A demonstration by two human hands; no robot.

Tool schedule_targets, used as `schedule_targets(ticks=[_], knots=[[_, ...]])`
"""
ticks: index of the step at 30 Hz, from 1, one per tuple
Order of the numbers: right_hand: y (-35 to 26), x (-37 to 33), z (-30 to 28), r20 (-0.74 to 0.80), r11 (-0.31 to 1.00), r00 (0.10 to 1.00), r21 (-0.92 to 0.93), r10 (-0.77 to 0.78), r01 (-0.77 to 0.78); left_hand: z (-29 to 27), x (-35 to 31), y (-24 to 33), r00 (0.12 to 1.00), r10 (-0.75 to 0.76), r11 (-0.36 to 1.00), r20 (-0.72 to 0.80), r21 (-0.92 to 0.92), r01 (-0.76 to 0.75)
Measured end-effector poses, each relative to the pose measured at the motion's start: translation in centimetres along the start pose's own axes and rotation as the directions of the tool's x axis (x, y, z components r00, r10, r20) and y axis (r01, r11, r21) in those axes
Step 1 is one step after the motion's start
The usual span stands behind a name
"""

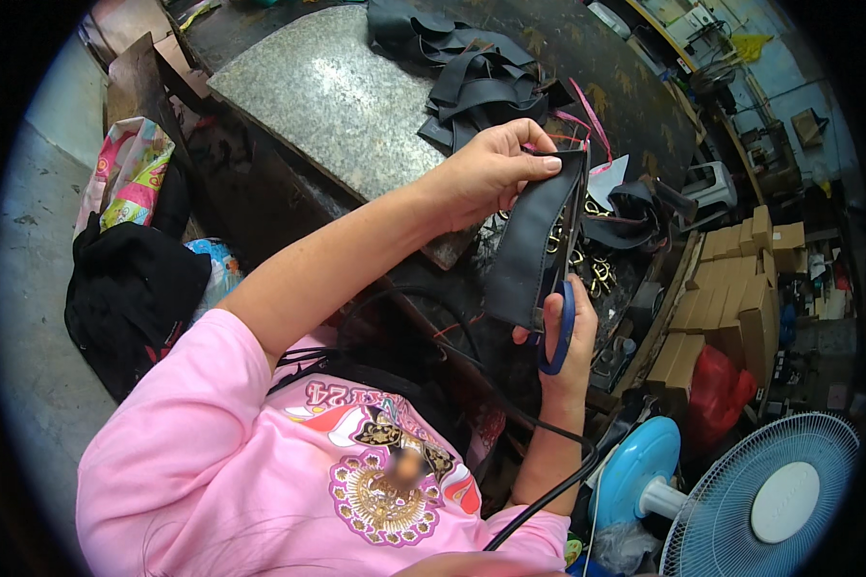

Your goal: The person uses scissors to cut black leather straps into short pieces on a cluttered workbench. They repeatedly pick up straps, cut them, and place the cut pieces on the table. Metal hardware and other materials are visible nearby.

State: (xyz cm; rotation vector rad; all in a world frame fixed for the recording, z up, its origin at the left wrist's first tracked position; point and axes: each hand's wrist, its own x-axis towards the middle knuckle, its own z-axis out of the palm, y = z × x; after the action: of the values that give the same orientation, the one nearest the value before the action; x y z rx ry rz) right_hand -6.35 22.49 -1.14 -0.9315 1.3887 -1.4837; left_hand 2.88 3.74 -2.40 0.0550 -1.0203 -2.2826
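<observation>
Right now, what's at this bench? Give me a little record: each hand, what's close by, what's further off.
Left hand: pinches the upper end of a black strip
Right hand: holds blue-handled scissors, blades along the strip's right side
Close to the hands: gold-coloured metal clasps
Beyond the hands: grey speckled slab, a pile of black straps
To the person's right: cardboard boxes, red bag, blue-and-white fan
Unclear: whether the blades are cutting

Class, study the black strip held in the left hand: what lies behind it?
Past the right edge of the black strip, gold-coloured metal clasps show. Whatever lies directly behind is covered, so whether more clasps continue there cannot be seen.
</observation>
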Motion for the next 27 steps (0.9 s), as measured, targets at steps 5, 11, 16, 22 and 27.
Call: schedule_targets(ticks=[5,11,16,22,27], knots=[[0.0,-0.1,-0.1,-0.018,0.998,1.000,-0.067,-0.003,0.002,0.0,0.0,0.0,0.999,0.001,0.999,-0.048,0.047,0.001],[0.1,-0.3,-0.3,-0.047,0.996,0.999,-0.086,0.019,-0.023,0.2,0.0,-0.2,0.996,-0.002,0.995,-0.084,0.098,0.011],[0.2,-0.4,-0.9,-0.032,1.000,0.999,-0.004,0.010,-0.010,0.2,0.1,0.0,0.997,0.021,1.000,-0.080,0.011,-0.020],[0.4,-0.2,-1.7,0.137,0.999,0.990,0.023,-0.039,0.037,-0.1,0.0,0.6,1.000,0.027,0.998,-0.014,-0.056,-0.028],[0.4,-0.3,-1.8,0.099,1.000,0.995,0.012,-0.028,0.027,0.3,-0.1,0.3,1.000,-0.001,1.000,0.003,-0.016,0.001]])
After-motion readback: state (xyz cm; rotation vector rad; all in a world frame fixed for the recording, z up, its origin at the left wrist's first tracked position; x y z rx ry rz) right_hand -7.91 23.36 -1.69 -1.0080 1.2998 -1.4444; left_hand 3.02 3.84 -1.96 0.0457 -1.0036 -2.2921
